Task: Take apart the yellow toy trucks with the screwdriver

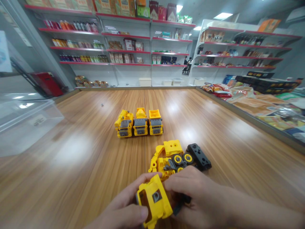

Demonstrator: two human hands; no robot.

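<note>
My left hand (128, 203) grips a yellow toy truck cab (160, 200), thumb on its near side and fingers behind it. The cab is tilted, with window openings and a grey patch showing. Against its right side, my right hand (197, 194) is closed around a dark part (182, 203), mostly hidden by the fingers. Just beyond both hands lie loose toy parts: a yellow jointed arm (156, 157), a yellow block with holes (173, 147), black wheels with yellow hubs (178, 158) and a black chassis plate (199, 156).
Farther back stand three assembled yellow toy trucks (140, 124) in a row on the wooden table (78, 171). A clear plastic bin (28, 124) is at the left. Packaged goods (252, 98) lie beyond the right edge, with stocked shelves (128, 51) behind. A small grey piece (102, 105) lies far left.
</note>
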